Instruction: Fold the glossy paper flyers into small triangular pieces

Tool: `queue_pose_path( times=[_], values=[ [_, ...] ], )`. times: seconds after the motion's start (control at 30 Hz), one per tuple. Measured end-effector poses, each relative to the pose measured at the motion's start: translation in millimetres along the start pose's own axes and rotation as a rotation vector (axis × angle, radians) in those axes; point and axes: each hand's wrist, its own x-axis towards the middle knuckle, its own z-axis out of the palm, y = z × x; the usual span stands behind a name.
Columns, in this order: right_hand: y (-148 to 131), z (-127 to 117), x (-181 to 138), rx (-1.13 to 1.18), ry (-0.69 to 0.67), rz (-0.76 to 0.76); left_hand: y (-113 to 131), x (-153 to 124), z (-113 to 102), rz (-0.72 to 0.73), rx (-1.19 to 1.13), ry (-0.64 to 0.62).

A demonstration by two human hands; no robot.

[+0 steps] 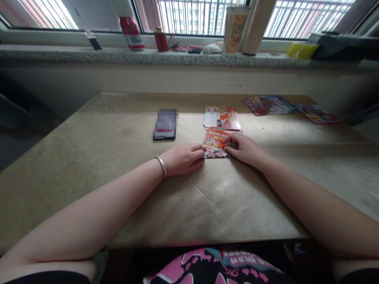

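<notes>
Head view looks down at a brown table (118,157) with 2 bare hands on it. Between the hands lies 1 small red paper (215,144) with bright pictures. The left hand (183,158) rests flat on the table, with its fingers curled in and the fingertips touching the left edge of the red paper. A silver bracelet (161,166) sits on that wrist. The right hand (244,148) lies over the right side of the red paper, and its fingers pinch that edge against the table. Both hands are closed narrow on the paper, not spread wide.

Just behind the red paper lies a small stack of red and white papers (222,117); I cannot tell how many are in it. A dark phone (165,124) lies flat to the left of the stack. 2 more colourful leaflets (269,105) lie far off at the back right of the table.

On the window ledge (59,54) stand 1 red can (132,32), 1 small red cup (161,40) and 1 tall printed cup (235,28). What is inside them cannot be seen.
</notes>
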Motion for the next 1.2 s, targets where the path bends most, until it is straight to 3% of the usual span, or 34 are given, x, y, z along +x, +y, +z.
queue_pose_path(
  times=[0.23, 0.5, 0.77, 1.2],
  values=[
    [2.4, -0.9, -0.4, -0.019, 0.017, -0.013, 3.8, 3.1, 0.2, 0.075, 0.124, 0.015],
    [4.9, -3.0, -5.3, 0.007, 0.053, 0.18, 6.0, 3.2, -3.1, 0.118, 0.076, 0.019],
    [10.3, 5.0, 9.0, 0.088, 0.156, 0.146, 8.7, 5.9, 0.4, 0.095, 0.102, 0.034],
    [14.1, 8.0, 11.2, 0.002, 0.157, 0.129, 10.6, 8.3, 0.8, 0.095, 0.081, 0.012]
  ],
)
